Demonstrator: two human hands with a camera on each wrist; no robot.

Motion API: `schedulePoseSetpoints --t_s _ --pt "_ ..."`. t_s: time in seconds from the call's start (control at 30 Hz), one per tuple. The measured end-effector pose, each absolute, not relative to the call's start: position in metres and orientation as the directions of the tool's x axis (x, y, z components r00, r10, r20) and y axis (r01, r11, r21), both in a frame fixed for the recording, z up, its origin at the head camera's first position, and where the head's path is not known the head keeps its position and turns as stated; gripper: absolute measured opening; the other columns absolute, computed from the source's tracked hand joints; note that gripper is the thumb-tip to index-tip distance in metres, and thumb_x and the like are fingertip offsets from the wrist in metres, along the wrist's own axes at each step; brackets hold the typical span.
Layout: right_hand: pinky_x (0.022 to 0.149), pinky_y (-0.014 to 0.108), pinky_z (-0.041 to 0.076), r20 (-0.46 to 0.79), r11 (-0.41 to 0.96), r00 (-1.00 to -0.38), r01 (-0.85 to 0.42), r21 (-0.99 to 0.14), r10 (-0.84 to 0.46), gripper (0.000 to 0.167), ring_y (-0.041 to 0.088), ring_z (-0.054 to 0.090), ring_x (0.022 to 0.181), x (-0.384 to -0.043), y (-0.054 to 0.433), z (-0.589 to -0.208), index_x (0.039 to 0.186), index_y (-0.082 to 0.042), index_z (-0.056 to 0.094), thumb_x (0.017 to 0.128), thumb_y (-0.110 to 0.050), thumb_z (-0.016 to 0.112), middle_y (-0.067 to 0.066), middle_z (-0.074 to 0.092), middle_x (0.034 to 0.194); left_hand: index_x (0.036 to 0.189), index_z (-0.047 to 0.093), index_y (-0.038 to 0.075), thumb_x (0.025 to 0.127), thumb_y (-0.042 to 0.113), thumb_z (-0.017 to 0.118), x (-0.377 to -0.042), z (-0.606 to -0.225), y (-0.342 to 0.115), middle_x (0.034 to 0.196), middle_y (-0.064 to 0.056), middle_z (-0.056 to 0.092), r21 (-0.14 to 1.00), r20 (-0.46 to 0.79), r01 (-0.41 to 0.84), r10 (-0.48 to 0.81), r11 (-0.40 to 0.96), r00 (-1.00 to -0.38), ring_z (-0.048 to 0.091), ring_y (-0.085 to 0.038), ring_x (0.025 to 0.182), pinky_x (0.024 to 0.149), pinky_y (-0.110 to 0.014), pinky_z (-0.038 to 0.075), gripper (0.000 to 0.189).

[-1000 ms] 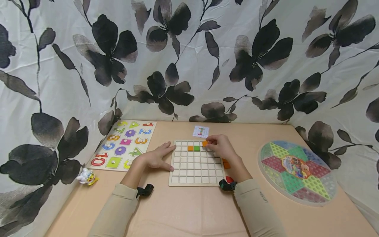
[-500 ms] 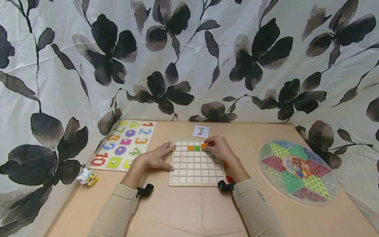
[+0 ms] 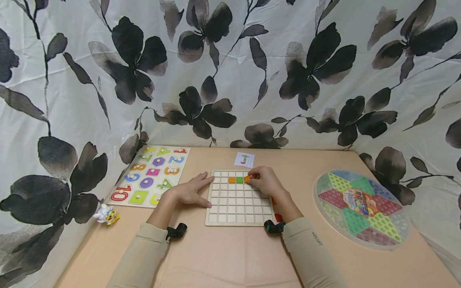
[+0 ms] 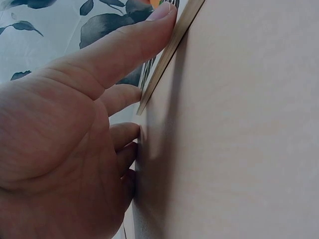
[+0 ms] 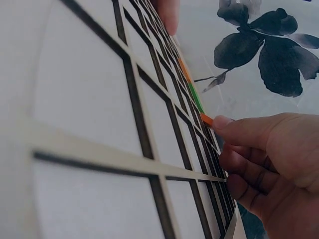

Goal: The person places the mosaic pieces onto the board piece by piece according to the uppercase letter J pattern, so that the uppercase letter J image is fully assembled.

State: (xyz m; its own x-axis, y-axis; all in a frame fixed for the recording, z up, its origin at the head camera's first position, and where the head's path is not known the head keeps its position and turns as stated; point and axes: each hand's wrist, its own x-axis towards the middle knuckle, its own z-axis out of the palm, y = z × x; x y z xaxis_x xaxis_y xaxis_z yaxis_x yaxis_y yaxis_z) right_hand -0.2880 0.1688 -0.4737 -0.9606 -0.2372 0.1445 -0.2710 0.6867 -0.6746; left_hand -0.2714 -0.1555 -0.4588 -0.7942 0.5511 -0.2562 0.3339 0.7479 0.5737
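Note:
A wooden grid board [image 3: 230,223] lies on the table, with one orange tile [image 3: 231,180] and a green tile [image 3: 239,180] side by side in its second row from the back. My right hand [image 3: 267,180] pinches another orange tile [image 5: 206,120] between thumb and fingers, tilted at the cell just right of the green one. At the board's left edge my left hand [image 3: 189,191] rests with fingers spread and straight. Its thumb [image 4: 162,25] touches the board's side in the left wrist view. More orange tiles [image 3: 274,201] lie partly hidden under the right forearm.
Behind the board lies a small pattern card [image 3: 244,160]. A number-and-shape puzzle board [image 3: 151,173] is at the back left, with a small toy figure [image 3: 106,215] before it. To the right sits a round Chinese checkers set [image 3: 361,209]. A red piece [image 3: 278,218] shows near the right wrist.
My right hand has moved slightly toward me and left, bringing the orange tile from the board's back row down to the cell beside the green tile. The left hand stays still.

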Motion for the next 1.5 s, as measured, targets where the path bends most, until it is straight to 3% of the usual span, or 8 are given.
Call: schedulePoseSetpoints --t_s 0.9,1.5 --pt "0.074 0.031 0.046 0.101 0.727 -0.964 -0.252 -0.639 -0.246 0.023 0.021 0.055 0.086 -0.292 0.169 -0.479 0.113 -0.004 0.078 0.092 -0.014 0.08 0.005 0.065 0.091 0.167 0.026 0.018 0.082 0.05 0.085 -0.271 -0.459 -0.156 0.176 -0.017 0.002 0.568 -0.251 0.345 0.556 0.747 -0.792 -0.001 -0.04 0.163 0.13 -0.062 0.008 0.108" --pt "0.071 0.029 0.048 0.108 0.683 -0.954 -0.277 -0.676 -0.28 0.031 0.022 0.056 0.087 -0.288 0.179 -0.464 0.122 -0.003 0.075 0.093 -0.013 0.078 0.006 0.065 0.096 0.167 0.026 0.019 0.082 0.049 0.085 -0.273 -0.456 -0.155 0.176 -0.016 0.002 0.567 -0.265 0.333 0.55 0.753 -0.792 -0.001 -0.039 0.163 0.13 -0.062 0.009 0.108"
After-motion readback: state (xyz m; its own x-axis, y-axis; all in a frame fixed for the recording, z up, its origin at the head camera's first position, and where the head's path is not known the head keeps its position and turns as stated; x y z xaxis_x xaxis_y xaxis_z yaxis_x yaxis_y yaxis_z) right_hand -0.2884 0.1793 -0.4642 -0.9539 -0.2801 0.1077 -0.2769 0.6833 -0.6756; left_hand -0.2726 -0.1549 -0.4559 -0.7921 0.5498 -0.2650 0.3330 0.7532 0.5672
